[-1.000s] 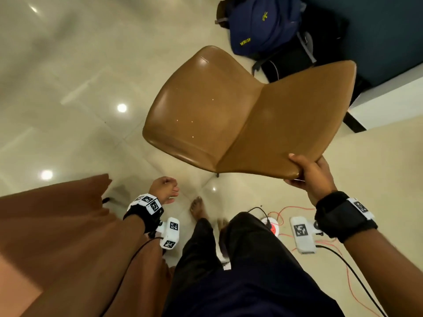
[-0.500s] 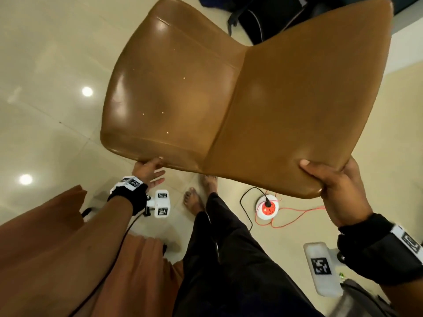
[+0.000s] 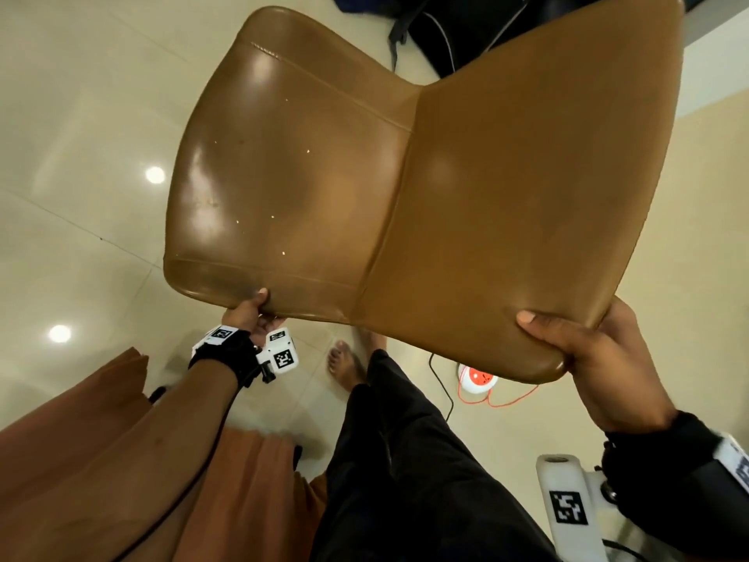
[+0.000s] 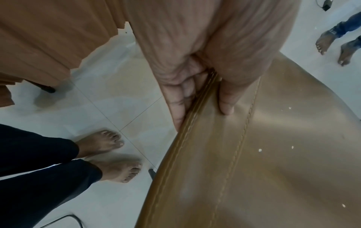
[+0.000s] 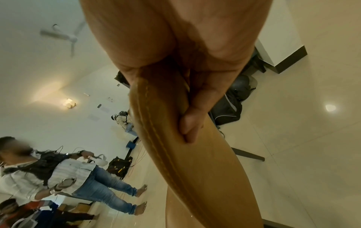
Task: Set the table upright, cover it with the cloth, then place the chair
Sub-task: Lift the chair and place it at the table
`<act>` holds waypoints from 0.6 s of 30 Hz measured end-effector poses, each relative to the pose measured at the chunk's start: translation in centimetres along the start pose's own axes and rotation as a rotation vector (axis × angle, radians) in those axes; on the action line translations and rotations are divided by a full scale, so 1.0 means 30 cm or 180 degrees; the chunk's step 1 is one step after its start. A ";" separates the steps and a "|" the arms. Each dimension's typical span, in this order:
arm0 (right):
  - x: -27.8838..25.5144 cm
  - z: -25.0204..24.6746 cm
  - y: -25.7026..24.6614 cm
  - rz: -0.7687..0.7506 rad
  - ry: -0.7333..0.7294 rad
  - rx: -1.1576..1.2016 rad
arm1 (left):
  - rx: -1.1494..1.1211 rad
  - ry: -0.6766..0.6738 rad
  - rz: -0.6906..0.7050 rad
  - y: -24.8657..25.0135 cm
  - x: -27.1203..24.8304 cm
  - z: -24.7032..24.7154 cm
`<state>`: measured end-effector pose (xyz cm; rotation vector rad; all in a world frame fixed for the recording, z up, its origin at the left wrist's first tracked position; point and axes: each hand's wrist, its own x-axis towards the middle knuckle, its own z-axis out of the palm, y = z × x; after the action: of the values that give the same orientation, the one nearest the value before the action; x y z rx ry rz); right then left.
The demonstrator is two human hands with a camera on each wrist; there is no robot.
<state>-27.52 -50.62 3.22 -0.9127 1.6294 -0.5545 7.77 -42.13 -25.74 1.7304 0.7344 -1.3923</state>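
A tan leather chair fills the head view, lifted off the floor and tilted. My left hand grips the seat's near edge, thumb on top and fingers underneath, as the left wrist view shows on the chair's stitched rim. My right hand grips the top edge of the backrest; in the right wrist view its fingers curl round the chair's edge. The orange-brown cloth hangs over the table at lower left, and one dark table leg shows under the cloth's hem.
A red and white power socket with an orange cable lies on the tiled floor by my bare feet. Dark bags sit behind the chair near a white wall block. Another person stands nearby.
The chair has risen and come closer to me. My left hand, free a second ago, has reached up and taken hold of the seat's edge. The right hand keeps its grip.
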 end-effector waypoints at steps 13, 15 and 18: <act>0.167 0.000 -0.277 -0.0243 -0.0095 0.0259 | -0.0244 0.0078 0.0272 0.100 -0.145 0.022; 0.180 0.031 -0.330 -0.0270 -0.0196 0.0238 | -0.0269 0.0089 0.0324 0.141 -0.161 0.001; 0.194 0.109 -0.425 -0.0354 -0.0332 0.0156 | -0.0361 0.0103 0.0380 0.205 -0.180 -0.048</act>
<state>-21.31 -62.43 8.61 -0.9842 1.4722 -0.6107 12.31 -43.96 -19.02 1.6834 0.7024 -1.2218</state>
